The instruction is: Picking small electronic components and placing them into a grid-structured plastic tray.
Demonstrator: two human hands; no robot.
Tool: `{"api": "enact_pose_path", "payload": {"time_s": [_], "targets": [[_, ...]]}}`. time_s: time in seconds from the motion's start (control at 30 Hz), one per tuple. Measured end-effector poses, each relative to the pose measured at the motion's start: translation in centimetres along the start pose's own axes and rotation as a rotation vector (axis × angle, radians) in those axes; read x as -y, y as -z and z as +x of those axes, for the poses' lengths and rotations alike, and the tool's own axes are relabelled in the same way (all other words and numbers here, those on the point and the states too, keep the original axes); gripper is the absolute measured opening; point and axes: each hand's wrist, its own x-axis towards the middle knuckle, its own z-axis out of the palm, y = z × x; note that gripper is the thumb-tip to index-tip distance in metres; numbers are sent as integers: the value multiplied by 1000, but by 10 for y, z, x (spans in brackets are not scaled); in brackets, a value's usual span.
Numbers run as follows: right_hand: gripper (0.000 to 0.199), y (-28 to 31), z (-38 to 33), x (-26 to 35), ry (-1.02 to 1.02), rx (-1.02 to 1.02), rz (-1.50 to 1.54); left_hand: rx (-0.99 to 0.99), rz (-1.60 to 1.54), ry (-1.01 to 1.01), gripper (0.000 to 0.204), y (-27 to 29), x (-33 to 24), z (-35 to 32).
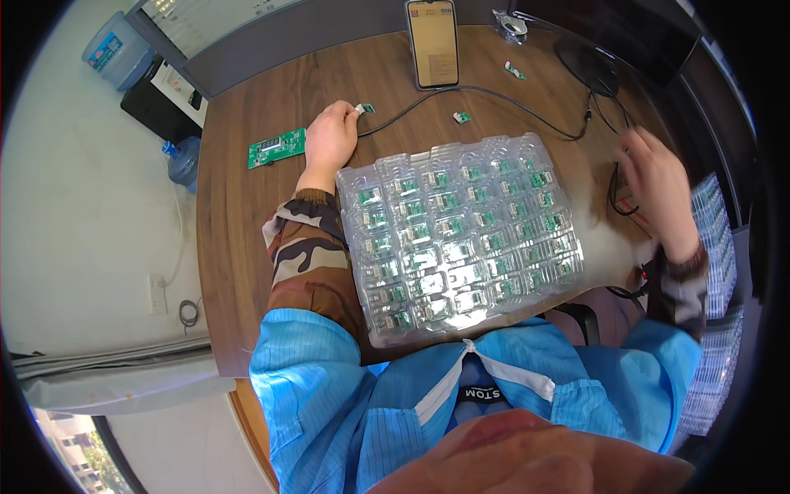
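Note:
My left hand (331, 138) is closed at the far left side of the tray, its fingertips pinched at a small green circuit board with a white connector (367, 108). Beside that wrist lies a larger green circuit board with a display (284, 146), its right end behind the hand. A clear plastic blister tray (352, 247) in front of me holds rows of small green boards in its pockets. My right hand (660, 185) is over the table's right side, fingers bent and apart, near a looped black cable (611, 191). Nothing shows in its fingers.
A phone (434, 45) stands upright at the back. Two loose small boards (462, 118) (515, 71) lie behind the tray. A black cable (494, 97) crosses the table. The monitor base (586, 66) stands back right, with stacked clear trays (712, 247) at the right.

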Motion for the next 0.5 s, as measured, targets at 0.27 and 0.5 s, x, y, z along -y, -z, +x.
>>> {"api": "enact_pose_path", "payload": {"time_s": [0.27,0.5], "targets": [[29,-107,154,25,465,-400,-5,-2,-32,8,11,2,-10,2],[28,-136,194,39,426,-385,-30,-11,-25,24,10,7,-12,0]]}}
